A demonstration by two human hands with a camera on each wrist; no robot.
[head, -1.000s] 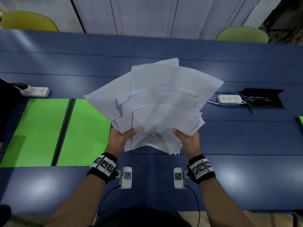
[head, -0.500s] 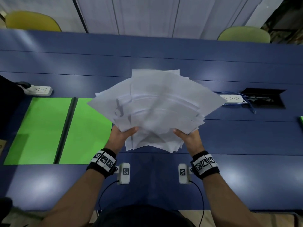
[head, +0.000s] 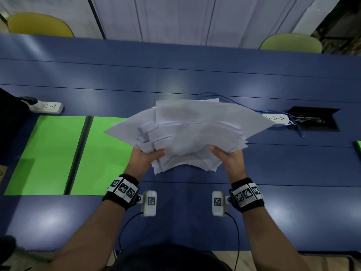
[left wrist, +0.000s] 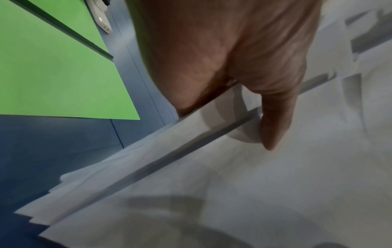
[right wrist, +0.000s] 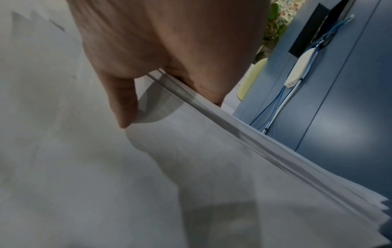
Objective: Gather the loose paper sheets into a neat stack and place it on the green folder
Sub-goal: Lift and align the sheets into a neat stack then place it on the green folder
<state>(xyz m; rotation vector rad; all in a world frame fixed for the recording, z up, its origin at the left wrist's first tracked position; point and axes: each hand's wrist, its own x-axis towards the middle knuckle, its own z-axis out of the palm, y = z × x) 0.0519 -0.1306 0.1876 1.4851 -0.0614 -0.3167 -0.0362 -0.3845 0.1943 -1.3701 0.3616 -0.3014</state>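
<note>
A fanned, uneven bundle of white paper sheets (head: 187, 130) hangs above the blue table, held at its near edge by both hands. My left hand (head: 147, 156) grips the left near corner, thumb on top and fingers hidden beneath; the left wrist view shows that thumb (left wrist: 273, 117) pressing the sheets (left wrist: 233, 184). My right hand (head: 227, 155) grips the right near corner the same way, its thumb (right wrist: 123, 104) on the paper (right wrist: 191, 167). The open green folder (head: 48, 153) lies flat at the left, its right edge partly covered by the sheets.
A white power strip (head: 46, 107) lies behind the folder. Another power strip (head: 275, 118) with blue cables sits at the right beside a black cable hatch (head: 314, 119). Two yellow-green chairs (head: 291, 44) stand beyond the table's far edge. A green object's edge (head: 358, 147) shows at far right.
The bundle has tilted forward and down toward the table, its far edge dropping, while both hands keep their grip and spread slightly apart.
</note>
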